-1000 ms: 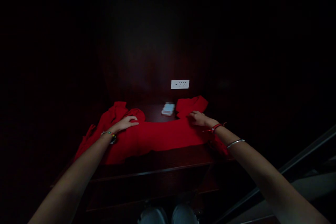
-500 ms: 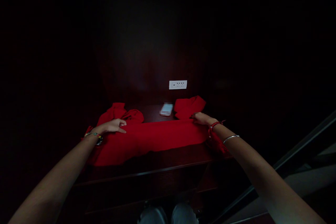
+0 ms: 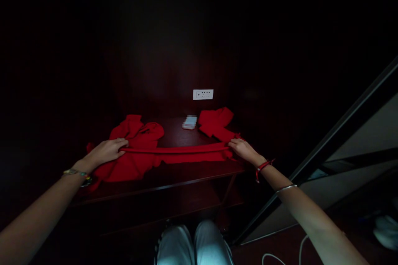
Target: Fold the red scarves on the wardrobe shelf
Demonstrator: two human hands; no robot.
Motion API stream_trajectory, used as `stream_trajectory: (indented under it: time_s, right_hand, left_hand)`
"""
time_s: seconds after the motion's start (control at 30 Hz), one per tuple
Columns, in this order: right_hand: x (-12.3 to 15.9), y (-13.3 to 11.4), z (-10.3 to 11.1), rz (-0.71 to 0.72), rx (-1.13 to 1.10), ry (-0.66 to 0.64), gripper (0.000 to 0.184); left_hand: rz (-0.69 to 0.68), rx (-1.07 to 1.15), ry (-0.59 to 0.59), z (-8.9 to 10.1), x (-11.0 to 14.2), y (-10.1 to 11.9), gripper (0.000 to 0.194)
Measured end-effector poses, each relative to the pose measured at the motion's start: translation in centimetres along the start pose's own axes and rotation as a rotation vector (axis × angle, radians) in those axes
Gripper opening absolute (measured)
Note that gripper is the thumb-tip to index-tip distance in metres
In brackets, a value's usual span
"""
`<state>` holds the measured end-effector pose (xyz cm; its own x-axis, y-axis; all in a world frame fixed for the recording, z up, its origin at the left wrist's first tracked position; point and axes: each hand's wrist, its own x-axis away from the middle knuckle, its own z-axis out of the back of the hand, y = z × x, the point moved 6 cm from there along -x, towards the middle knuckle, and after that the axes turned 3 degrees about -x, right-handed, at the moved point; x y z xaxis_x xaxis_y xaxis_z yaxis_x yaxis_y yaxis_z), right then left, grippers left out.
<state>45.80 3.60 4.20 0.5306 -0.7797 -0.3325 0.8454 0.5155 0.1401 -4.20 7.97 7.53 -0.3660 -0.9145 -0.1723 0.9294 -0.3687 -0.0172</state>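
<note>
A red cloth [image 3: 130, 167], perhaps a garment, lies across a dark wooden shelf top. My left hand [image 3: 108, 150] is closed on the left end of its raised edge. At the other end, my right hand [image 3: 243, 149] pinches the same edge. Between the hands the edge is drawn into a taut, narrow band, with a strip of cloth hanging below it. Bunched folds of red cloth lie beyond my left hand, and another crumpled part [image 3: 216, 119] lies beyond my right.
A blurred-out pale phone-like object [image 3: 190, 122] lies on the shelf top [image 3: 175, 134] behind the cloth. A white socket plate [image 3: 203, 94] is on the dark back panel. Lower shelves open beneath, above my knees [image 3: 192, 242]. A dark-framed panel [image 3: 342, 140] slants at right, near a white cable [image 3: 301, 248].
The cloth's edge has been lifted and pulled into a narrow band, exposing more shelf in front. My left hand has moved left and closed on the edge. The view has shifted slightly.
</note>
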Motion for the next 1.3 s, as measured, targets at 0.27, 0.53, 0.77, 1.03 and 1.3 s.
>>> stream_trajectory:
  time_s: [0.27,0.53,0.77,1.03,1.3]
  right_hand:
    - [2.6,-2.6,-1.4,0.053,-0.071,-0.027,0.025]
    - [2.9,-4.1,-1.2,0.030,-0.277,0.006,0.035]
    - [2.8,-5.1,-1.7,-0.078,-0.097,0.035,0.034]
    - [2.0,-3.2,-1.7,-0.108,0.021,0.046,0.030]
    - [2.0,-1.0,0.5,-0.147,0.010,0.171,0.024]
  left_hand:
    - [-0.099,-0.097,-0.162,-1.1,1.4,0.3,0.024]
    - [-0.442,-0.003,-0.034,-0.5,-1.3,15.6,0.033]
    - [-0.546,-0.078,-0.018,-6.3,-4.4,25.6,0.041]
    - [-0.559,-0.078,-0.041,-6.7,-6.1,23.5,0.052]
    - [-0.526,-0.097,-0.001,-7.2,-5.1,21.4,0.060]
